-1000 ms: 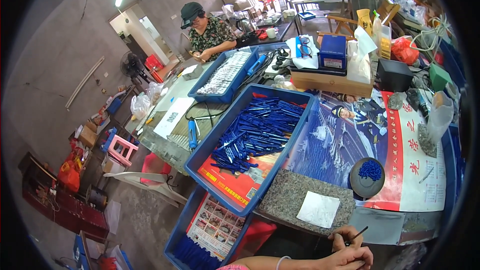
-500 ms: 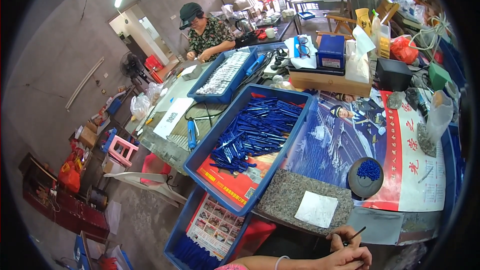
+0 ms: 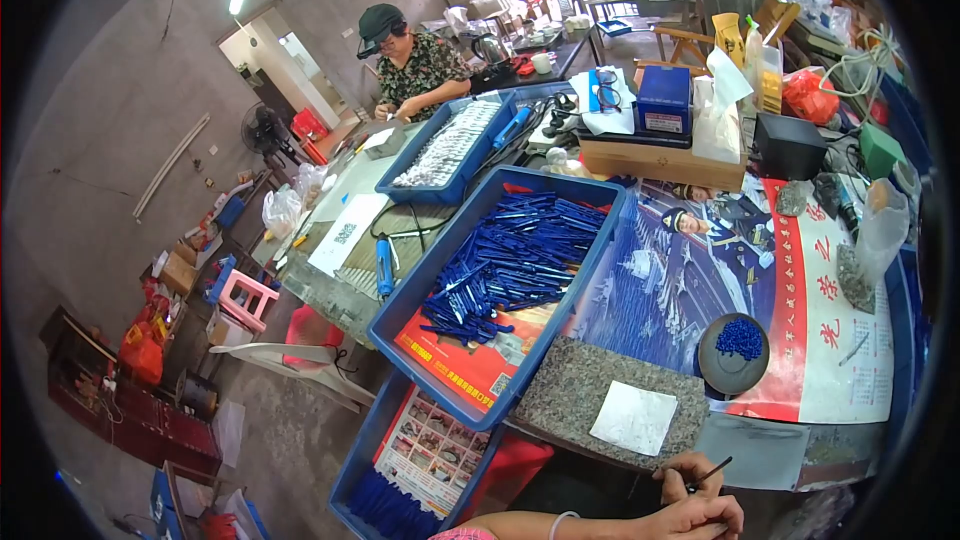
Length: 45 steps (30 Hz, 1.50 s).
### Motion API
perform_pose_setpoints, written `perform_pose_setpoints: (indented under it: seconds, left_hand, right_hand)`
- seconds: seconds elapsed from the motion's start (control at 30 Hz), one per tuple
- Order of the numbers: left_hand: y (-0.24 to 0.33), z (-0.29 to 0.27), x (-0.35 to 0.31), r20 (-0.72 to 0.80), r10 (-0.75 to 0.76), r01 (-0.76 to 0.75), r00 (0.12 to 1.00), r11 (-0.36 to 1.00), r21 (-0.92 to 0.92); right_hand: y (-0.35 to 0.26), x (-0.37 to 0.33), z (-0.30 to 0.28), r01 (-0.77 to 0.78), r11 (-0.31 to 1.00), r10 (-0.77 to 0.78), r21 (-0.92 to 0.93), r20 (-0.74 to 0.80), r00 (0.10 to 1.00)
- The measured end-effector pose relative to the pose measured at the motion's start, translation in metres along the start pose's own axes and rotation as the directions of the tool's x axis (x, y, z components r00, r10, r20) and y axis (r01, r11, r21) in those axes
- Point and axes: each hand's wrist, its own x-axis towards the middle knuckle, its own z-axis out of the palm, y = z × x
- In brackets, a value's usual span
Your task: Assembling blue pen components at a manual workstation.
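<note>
At the lower edge, my left forearm with a white bracelet (image 3: 563, 522) runs to my left hand (image 3: 697, 518), whose fingers are curled closed; what they hold, if anything, is hidden. Just above it, my right hand (image 3: 684, 473) is closed on a thin dark stick (image 3: 720, 466), one end of which sticks out up and to the right. Both hands are close together in front of a speckled stone slab (image 3: 560, 380), on which lies a white paper sheet (image 3: 634, 418). Beyond that slab, a round grey dish (image 3: 728, 377) holds small blue pieces (image 3: 739, 339).
Left of the slab, a blue tray (image 3: 430, 395) holds many slim blue pieces (image 3: 510, 260); another blue tray (image 3: 345, 500) sits lower. A farther tray (image 3: 430, 196) holds whitish pieces. A poster (image 3: 640, 280) covers the right side. Across the table sits a person in a cap (image 3: 420, 75).
</note>
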Motion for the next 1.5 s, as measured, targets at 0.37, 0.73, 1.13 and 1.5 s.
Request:
perform_pose_setpoints:
  seconds: [0.37, 0.73, 1.13, 1.5]
  left_hand:
    - [0.003, 0.001, 0.001, 0.017, -0.074, 0.076, 0.997, 0.992, -0.100]
    - [0.006, -0.001, 0.001, 0.016, -0.079, 0.080, 0.997, 0.991, -0.106]
    - [0.013, 0.001, 0.007, 0.017, -0.102, 0.104, 0.995, 0.989, -0.101]
    - [0.009, 0.007, 0.006, -0.017, -0.173, 0.168, 0.985, 0.972, -0.162]
  right_hand:
    - [-0.001, -0.002, 0.003, -0.033, 0.999, 0.033, 0.005, -0.081, 0.996]
    - [0.009, -0.001, -0.009, -0.112, 0.992, 0.106, 0.055, 0.100, 0.989]
    - [-0.015, 0.003, -0.006, -0.094, 0.996, 0.093, 0.007, 0.066, 0.993]
    - [-0.011, 0.009, -0.015, -0.035, 0.999, 0.037, -0.017, 0.122, 0.992]
